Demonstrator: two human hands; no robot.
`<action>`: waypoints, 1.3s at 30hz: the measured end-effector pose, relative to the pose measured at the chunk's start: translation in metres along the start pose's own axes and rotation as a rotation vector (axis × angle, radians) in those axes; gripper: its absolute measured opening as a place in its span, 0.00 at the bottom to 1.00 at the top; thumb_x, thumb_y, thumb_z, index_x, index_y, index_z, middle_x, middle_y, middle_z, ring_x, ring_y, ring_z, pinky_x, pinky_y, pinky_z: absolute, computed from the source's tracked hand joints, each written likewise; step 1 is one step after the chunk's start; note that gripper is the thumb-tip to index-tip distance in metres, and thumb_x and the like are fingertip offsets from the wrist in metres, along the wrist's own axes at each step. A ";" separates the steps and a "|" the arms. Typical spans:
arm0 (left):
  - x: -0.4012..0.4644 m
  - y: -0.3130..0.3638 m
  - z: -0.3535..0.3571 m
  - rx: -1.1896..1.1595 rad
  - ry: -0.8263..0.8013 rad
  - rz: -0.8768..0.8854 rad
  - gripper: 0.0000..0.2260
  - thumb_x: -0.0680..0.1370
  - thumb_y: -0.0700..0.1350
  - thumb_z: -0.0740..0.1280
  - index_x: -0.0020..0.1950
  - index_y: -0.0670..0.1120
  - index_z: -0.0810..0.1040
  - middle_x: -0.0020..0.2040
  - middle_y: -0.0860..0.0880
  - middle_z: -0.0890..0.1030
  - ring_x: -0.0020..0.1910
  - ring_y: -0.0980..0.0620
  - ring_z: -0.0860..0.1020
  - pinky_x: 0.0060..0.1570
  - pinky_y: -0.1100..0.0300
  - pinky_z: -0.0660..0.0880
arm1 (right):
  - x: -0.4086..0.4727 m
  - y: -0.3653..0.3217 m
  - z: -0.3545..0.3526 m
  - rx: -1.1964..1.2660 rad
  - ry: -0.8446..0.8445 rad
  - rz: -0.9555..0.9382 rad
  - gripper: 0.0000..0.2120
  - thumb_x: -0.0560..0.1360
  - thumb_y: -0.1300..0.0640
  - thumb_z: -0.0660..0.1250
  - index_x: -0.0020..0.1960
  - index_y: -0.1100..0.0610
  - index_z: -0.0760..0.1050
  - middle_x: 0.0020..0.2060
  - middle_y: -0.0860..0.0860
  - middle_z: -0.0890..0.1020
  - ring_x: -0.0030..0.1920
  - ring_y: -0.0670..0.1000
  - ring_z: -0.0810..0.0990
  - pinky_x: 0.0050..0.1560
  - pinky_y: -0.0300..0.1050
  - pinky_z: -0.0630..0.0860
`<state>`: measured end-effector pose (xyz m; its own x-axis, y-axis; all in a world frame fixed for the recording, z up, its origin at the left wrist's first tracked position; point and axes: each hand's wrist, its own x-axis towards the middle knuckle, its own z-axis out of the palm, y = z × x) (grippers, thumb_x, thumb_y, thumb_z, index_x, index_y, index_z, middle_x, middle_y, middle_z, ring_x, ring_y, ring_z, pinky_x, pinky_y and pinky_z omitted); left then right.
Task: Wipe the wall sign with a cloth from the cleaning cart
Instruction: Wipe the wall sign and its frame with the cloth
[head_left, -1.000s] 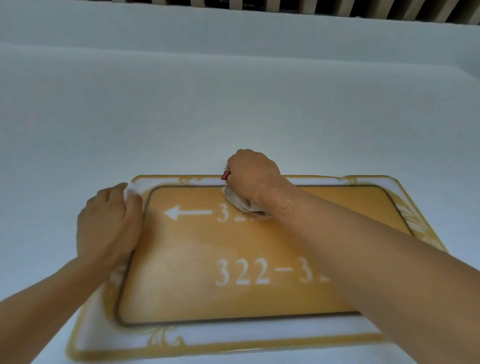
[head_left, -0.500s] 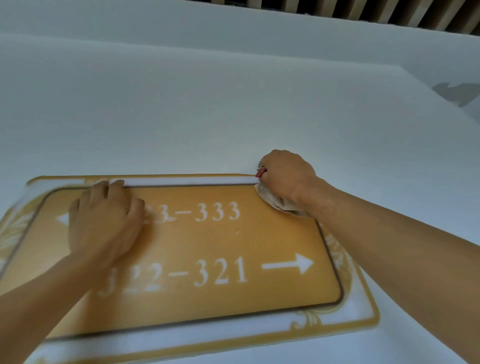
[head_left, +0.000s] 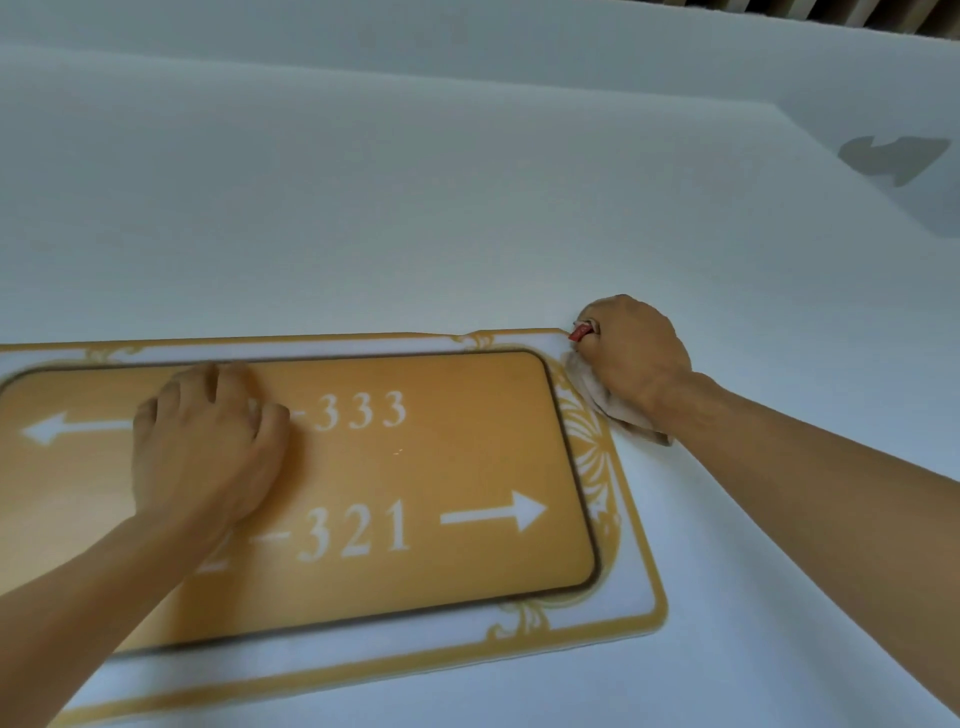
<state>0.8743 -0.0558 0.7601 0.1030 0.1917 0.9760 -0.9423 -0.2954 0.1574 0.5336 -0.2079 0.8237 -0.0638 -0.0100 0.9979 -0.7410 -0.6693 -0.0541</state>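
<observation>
The right hand (head_left: 631, 353), its grip clamped on the cloth (head_left: 613, 402), has swept right past the wall sign (head_left: 441, 467)'s top corner, finishing that edge, while the flat, open left hand (head_left: 208, 447) braces the face.

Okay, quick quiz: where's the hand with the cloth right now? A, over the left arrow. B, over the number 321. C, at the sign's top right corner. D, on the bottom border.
C: the right hand presses the cloth at the sign's top right corner, while the left hand lies flat on the orange panel.
</observation>
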 end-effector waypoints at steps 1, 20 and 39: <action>-0.001 0.001 0.000 0.006 -0.009 0.008 0.25 0.73 0.55 0.52 0.62 0.40 0.73 0.61 0.33 0.75 0.62 0.34 0.71 0.63 0.38 0.67 | -0.004 0.004 0.004 0.056 0.059 0.011 0.08 0.76 0.57 0.62 0.46 0.53 0.80 0.53 0.52 0.81 0.52 0.54 0.80 0.49 0.44 0.75; -0.010 -0.002 -0.004 -0.005 -0.023 0.085 0.28 0.75 0.55 0.51 0.70 0.44 0.69 0.68 0.35 0.71 0.69 0.36 0.67 0.70 0.40 0.61 | 0.004 -0.029 0.036 0.133 0.029 -0.297 0.17 0.84 0.51 0.54 0.68 0.47 0.76 0.67 0.46 0.78 0.67 0.53 0.74 0.65 0.53 0.71; -0.056 0.078 0.003 -0.229 -0.095 0.238 0.29 0.75 0.55 0.51 0.74 0.46 0.67 0.73 0.39 0.68 0.73 0.40 0.64 0.74 0.42 0.57 | -0.094 -0.026 0.030 0.229 0.010 -0.394 0.15 0.82 0.54 0.64 0.68 0.47 0.78 0.70 0.42 0.76 0.70 0.45 0.74 0.65 0.41 0.72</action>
<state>0.7962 -0.0920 0.7179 -0.1089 0.0516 0.9927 -0.9895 -0.1011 -0.1033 0.5792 -0.2120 0.7319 0.1859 0.2851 0.9403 -0.5431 -0.7677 0.3402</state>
